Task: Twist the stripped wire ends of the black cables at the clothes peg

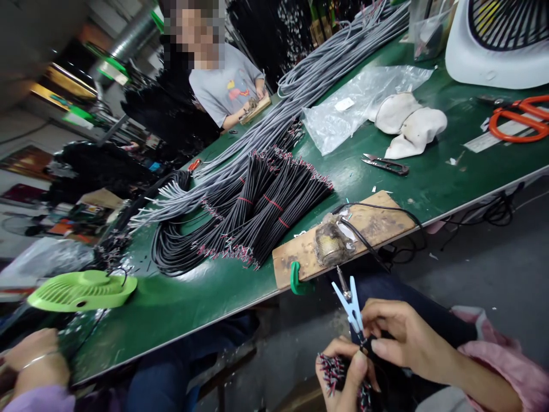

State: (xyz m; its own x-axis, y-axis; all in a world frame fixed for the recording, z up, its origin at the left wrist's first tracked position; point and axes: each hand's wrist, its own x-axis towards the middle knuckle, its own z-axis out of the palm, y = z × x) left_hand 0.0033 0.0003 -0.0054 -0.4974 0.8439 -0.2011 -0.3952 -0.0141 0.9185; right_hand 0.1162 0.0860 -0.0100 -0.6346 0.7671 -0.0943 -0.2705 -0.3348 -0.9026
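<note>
1. At the far left, a co-worker's hand (36, 357) with a bracelet rests by the desk (180, 309) edge beside a green fan (81, 289). It is not one of the person's own hands.
2. On the desk lie the bundled black wires (257, 212), tied with red bands. These are stock, so leave them flat and untangled.
3. The left hand (345, 372), low and below the desk edge, has its grip closed round a wire bundle (332, 372) with red-and-white stripped ends. Judged from this, a firm hold with the tips level would serve best.
4. The right hand (403, 337) pinches narrowly at the foot of a blue clip (352, 306), just beside the left thumb. Small finger movements should keep the strands from splaying.
5. Above them a wooden board (343, 234) is clamped to the desk. Farther right lie snips (386, 164) and orange scissors (518, 117).
</note>
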